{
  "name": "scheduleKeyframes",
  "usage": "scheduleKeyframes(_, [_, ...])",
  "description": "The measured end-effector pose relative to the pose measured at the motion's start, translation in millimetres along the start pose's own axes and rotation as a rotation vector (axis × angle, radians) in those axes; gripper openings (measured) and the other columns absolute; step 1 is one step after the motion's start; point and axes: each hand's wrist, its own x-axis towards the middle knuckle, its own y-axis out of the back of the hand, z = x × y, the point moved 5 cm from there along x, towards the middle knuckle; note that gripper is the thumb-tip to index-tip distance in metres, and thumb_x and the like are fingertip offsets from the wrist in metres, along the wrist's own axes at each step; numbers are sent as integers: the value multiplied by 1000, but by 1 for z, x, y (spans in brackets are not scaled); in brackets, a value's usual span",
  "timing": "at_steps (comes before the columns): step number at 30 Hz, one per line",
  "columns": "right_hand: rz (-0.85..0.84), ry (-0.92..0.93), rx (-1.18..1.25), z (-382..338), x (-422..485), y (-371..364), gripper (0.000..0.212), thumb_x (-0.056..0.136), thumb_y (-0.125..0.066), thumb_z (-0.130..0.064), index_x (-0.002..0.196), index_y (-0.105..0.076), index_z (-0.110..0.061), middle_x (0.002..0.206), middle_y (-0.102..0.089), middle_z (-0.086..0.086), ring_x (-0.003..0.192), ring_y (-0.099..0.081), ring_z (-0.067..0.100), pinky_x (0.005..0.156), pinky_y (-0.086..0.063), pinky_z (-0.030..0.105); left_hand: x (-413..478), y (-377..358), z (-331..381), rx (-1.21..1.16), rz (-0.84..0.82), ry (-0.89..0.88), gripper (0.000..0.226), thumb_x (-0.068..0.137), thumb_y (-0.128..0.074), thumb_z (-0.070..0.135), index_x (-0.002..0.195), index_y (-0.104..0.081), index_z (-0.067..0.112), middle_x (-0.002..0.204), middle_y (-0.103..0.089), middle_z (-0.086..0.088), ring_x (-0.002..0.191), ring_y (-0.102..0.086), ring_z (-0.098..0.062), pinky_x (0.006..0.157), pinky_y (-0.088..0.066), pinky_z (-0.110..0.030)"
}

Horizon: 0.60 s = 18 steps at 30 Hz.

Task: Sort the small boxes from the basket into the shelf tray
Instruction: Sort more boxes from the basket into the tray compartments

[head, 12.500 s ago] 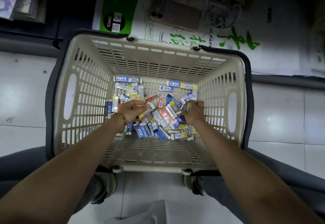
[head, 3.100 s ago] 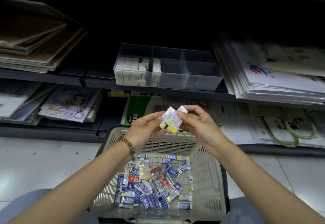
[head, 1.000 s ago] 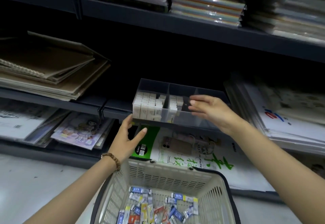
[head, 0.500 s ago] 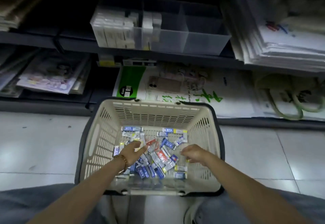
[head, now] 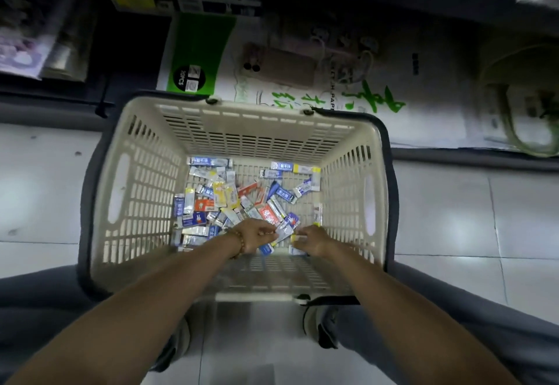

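In the basket (head: 145, 197), before a green paper pack (head: 196, 49), a box (head: 284, 231) is pinched by the left hand (head: 255, 235); the grip of the right hand (head: 313, 238) cannot be told.

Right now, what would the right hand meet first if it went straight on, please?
Probably the small white box the left hand pinches, just ahead of the right hand; depth unclear.

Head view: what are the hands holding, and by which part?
The left hand pinches a white-and-blue box by its near end. The right hand rests on a yellow-tipped box; whether it grips cannot be told.
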Motion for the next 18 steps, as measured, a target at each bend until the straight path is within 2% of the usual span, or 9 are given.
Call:
scheduleKeyframes(3, [-14, 39, -105, 4, 5, -3, 58, 88, -63, -34, 136, -45, -5, 142, -43, 15, 130, -43, 28, 104, -36, 30, 19, -11, -1, 232, -24, 18, 55, 90, -56, 38, 136, -45, 11, 138, -49, -8, 125, -47, -25, 105, -37, -33])
scheduleKeyframes(6, [-7, 83, -213, 3, 9, -1, 54, 86, -65, -35, 132, -52, -12, 138, -48, 14, 126, -46, 28, 103, -38, 31, 32, -9, -2, 482, 70, 3, 43, 86, -59, 43, 119, -59, 15, 122, -61, -4, 112, -56, -23, 90, -45, -31])
scheduleKeyframes(9, [-52, 82, -240, 4, 14, -6, 52, 89, -62, -27, 136, -47, -10, 140, -49, 11, 125, -50, 25, 105, -40, 33, 40, -10, 0, 580, 137, 21, 31, 84, -64, 42, 107, -65, 20, 111, -66, 1, 104, -60, -19, 83, -48, -29])
scheduleKeyframes(12, [-31, 90, -264, 4, 15, -8, 56, 89, -62, -23, 140, -41, -12, 142, -46, 12, 126, -48, 27, 105, -39, 33, 46, -14, -2, 540, 163, 60, 23, 84, -65, 36, 101, -68, 22, 107, -69, 2, 101, -62, -17, 83, -50, -28])
scheduleKeyframes(15, [-92, 81, -184, 3, 16, -6, 61, 88, -65, -26, 141, -39, -10, 145, -43, 12, 130, -45, 27, 104, -37, 32, 46, -16, -7, 426, 148, 58, 19, 84, -66, 31, 98, -66, 18, 107, -68, 1, 102, -61, -18, 86, -50, -30])
scheduleKeyframes(17, [-156, 67, -106, 4, 16, -3, 61, 88, -64, -26, 140, -40, -5, 147, -40, 10, 130, -43, 23, 105, -35, 29, 44, -12, -12, 188, 137, 34, 8, 83, -68, 19, 84, -62, 13, 95, -69, -3, 93, -63, -15, 90, -48, -34])
scheduleKeyframes(18, [-196, 55, -103, 5, 15, -4, 61, 89, -63, -27, 140, -39, -4, 147, -39, 9, 129, -43, 21, 103, -34, 27, 42, -7, -14, 27, 134, 19, 14, 84, -67, 10, 75, -56, 13, 79, -68, -1, 81, -62, -10, 93, -47, -36])
